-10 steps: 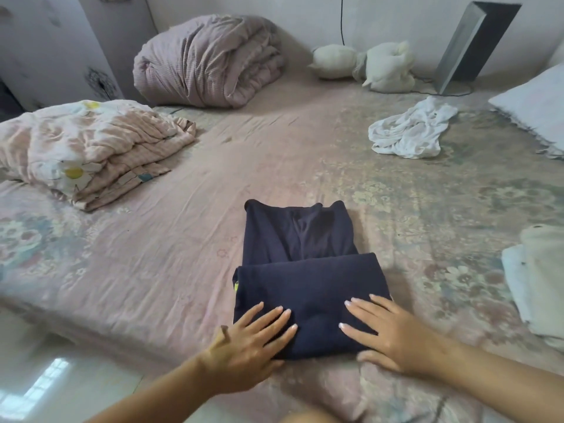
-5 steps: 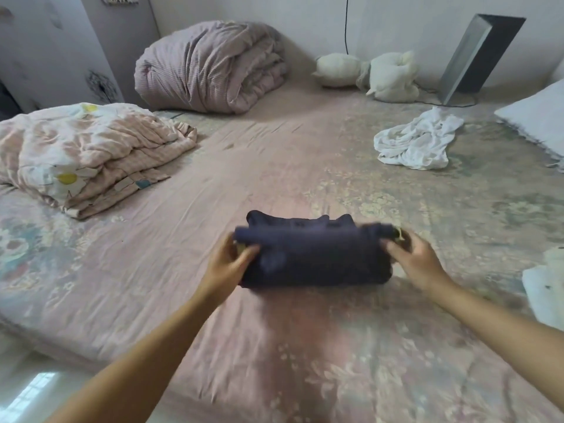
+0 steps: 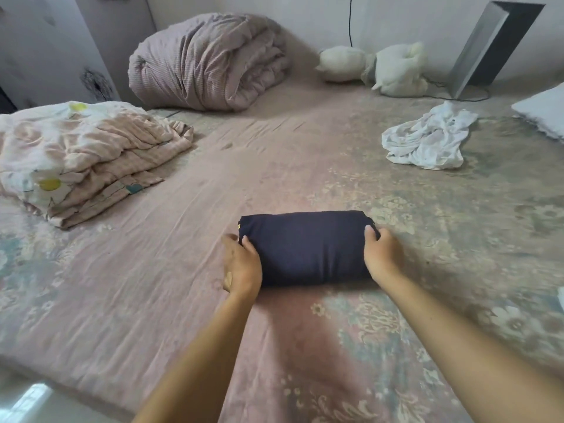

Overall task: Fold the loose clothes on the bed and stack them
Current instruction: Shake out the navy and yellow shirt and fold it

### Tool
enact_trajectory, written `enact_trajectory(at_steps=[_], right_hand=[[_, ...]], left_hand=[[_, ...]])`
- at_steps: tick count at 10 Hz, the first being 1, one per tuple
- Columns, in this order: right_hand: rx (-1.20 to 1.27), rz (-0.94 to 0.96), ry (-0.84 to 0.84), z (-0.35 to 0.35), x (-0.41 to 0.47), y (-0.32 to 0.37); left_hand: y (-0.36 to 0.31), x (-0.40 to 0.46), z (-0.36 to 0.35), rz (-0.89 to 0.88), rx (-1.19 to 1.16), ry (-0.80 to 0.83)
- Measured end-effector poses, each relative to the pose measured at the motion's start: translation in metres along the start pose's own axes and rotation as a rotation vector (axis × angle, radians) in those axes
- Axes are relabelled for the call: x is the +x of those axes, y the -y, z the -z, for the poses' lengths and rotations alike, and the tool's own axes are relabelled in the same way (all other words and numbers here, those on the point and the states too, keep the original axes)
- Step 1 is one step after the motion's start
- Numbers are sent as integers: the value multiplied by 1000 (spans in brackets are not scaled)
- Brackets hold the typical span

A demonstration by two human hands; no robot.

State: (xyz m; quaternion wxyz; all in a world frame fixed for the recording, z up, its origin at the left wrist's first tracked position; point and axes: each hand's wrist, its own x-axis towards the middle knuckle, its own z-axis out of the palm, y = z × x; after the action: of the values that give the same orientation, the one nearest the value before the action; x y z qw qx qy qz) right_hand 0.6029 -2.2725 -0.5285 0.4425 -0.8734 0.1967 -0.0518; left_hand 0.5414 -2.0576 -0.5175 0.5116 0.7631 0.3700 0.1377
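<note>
A dark navy garment (image 3: 308,245) lies folded into a compact rectangle in the middle of the bed (image 3: 152,285). My left hand (image 3: 242,265) grips its left end, thumb on top and fingers tucked under the edge. My right hand (image 3: 381,254) grips its right end the same way. A crumpled white garment (image 3: 427,138) lies loose on the bed at the far right.
A folded floral quilt (image 3: 79,157) sits at the left and a rolled mauve duvet (image 3: 210,62) at the back. Two cream cushions (image 3: 372,68) and a leaning grey panel (image 3: 491,47) stand against the wall. A white pillow (image 3: 543,111) is at the right edge.
The near half of the navy garment has been folded over away from me, making a shorter bundle. Both hands moved from pressing flat on top to gripping its two ends.
</note>
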Motion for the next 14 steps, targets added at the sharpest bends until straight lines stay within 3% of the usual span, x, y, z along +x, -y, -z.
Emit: enact_trajectory(at_steps=[1,2,3,4,5,7,9,11,13,14], right_hand=[[-113,-76,-18,0,-10,-24],[-357,39,-86,2,-15,-24],[-643,672,-147,-7,-16,8],[-711,827,120,-15,-16,25],[-845,627,391,-30,-10,10],[-896,665,294,-32,-7,-1],[-922,597,398,-26,-14,-3],[-1101,851,535,10,-35,-22],[-1156,891,515,20,-34,-12],[-1190,907,485,27,-49,-13]], left_hand=[[7,12,-2,60,-473,80],[15,28,-15,-297,789,-154],[-13,13,-16,-592,707,8],[-19,4,-21,-833,925,131],[6,16,-38,-836,1044,275],[16,25,-38,-814,1044,251],[17,17,-31,-753,1061,372],[36,2,-7,-1067,1186,450],[30,4,-6,-1134,1214,434],[28,-9,5,-1273,1195,427]])
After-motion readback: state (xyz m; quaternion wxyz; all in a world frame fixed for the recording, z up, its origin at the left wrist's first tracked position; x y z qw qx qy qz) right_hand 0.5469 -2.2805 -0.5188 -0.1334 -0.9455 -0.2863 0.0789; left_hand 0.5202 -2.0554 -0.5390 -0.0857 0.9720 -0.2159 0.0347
